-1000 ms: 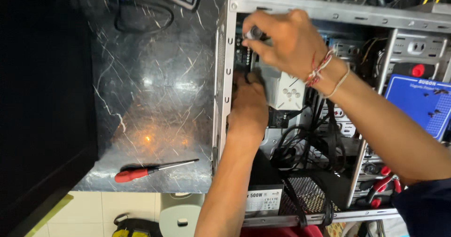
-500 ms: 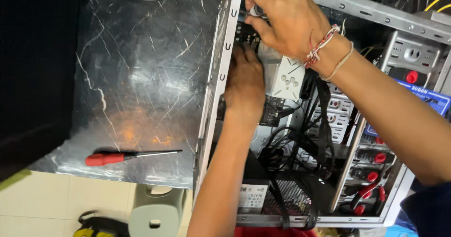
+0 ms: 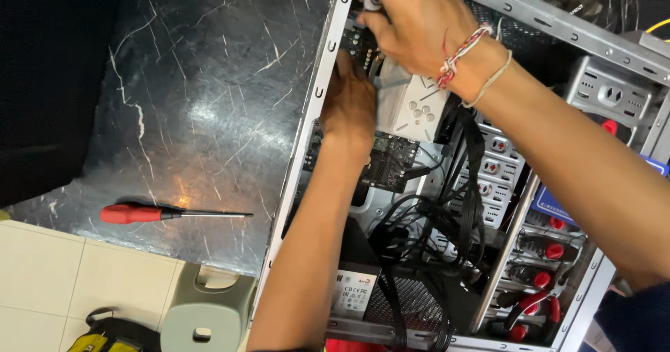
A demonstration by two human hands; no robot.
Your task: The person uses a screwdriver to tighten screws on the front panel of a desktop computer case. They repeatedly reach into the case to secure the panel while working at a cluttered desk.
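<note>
both hands work inside the open computer case (image 3: 317, 100) on the marble tabletop (image 3: 202, 107); right hand (image 3: 412, 24) fingers seem curled around a small grey part, left hand (image 3: 349, 104) fingers hidden, can't tell.

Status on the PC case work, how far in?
Done: side panel off, computer case lies open on the marble table. In hand: left hand and right hand both work inside near the case's rear edge; what they grip is hidden. Left: black cables hang loose; red screwdriver lies unused on the table.
</note>
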